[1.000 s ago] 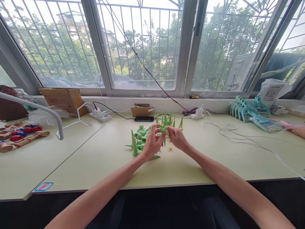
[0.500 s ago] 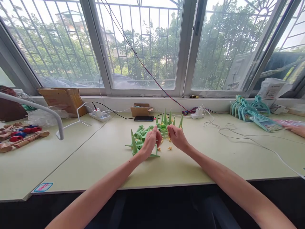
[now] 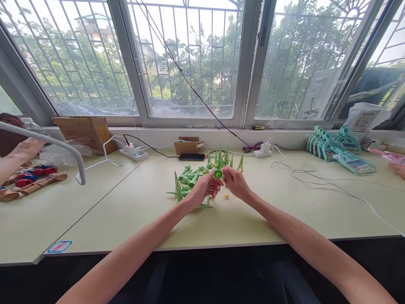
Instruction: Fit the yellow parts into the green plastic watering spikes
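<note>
My left hand (image 3: 207,185) is closed on a green hollow plastic piece (image 3: 217,173), its round open end turned toward me. Right beside that opening, my right hand (image 3: 234,181) is pinched shut; whatever its fingertips hold is hidden. Beneath and behind the left hand lies a pile of green plastic cone parts (image 3: 186,175), some on their sides. Several pointed green cones (image 3: 226,156) stand upright beyond my hands. A small yellow piece (image 3: 225,196) rests on the table just below the right hand, with other yellow bits partly covered by the hands.
A phone (image 3: 191,157) lies before a small cardboard box (image 3: 189,146). White cables (image 3: 303,171) and teal hanger-like items (image 3: 332,145) are on the right. At left, a co-worker's hand (image 3: 30,147) is above wooden and red-blue toys (image 3: 34,177), behind a white metal stand (image 3: 80,169).
My left hand has turned and closed around the green piece, whose opening now faces me. My right hand stays pinched near it. A co-worker's hand has come into view at the left.
</note>
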Available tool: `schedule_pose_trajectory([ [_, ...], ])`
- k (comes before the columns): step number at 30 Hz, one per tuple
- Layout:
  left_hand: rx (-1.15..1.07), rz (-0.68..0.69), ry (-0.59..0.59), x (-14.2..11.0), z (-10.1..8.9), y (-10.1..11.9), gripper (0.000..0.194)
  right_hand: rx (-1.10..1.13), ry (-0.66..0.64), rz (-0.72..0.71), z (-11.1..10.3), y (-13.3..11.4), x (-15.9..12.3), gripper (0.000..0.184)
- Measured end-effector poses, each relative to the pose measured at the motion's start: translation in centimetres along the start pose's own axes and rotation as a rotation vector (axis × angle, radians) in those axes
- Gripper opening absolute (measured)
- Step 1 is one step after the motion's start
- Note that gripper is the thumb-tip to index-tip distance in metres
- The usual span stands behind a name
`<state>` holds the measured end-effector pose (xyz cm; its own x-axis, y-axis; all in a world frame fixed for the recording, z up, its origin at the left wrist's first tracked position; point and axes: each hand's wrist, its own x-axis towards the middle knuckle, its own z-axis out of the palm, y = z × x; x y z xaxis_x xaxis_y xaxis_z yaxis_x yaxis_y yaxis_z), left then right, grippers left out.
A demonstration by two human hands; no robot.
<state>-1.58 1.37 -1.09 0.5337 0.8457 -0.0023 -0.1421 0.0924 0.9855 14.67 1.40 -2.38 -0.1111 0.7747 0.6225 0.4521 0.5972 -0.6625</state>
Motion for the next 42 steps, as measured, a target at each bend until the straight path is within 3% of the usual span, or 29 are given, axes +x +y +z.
schedule_pose_trajectory([
  [7, -0.076, 0.028, -0.033, 0.0, 0.0, 0.1, 0.042, 0.04, -0.021, 0.034, 0.1, -0.1, -0.1, 0.043],
  [19, -0.026, 0.067, -0.035, -0.1, -0.3, 0.0, 0.035, 0.047, -0.02, 0.03, 0.2, 0.2, -0.1, 0.043],
  [28, 0.322, 0.313, 0.094, -0.4, 0.1, -0.2, 0.041, -0.035, -0.031, -0.003, -0.1, 0.4, 0.1, 0.045],
  [37, 0.576, 0.549, 0.235, -0.1, 0.1, -0.7, 0.028, -0.087, -0.029, -0.018, 0.1, 0.9, 0.1, 0.046],
  [42, 0.758, 0.683, 0.219, -0.5, -0.2, -0.7, 0.024, -0.066, -0.028, 0.019, 0.1, 0.5, 0.1, 0.047],
])
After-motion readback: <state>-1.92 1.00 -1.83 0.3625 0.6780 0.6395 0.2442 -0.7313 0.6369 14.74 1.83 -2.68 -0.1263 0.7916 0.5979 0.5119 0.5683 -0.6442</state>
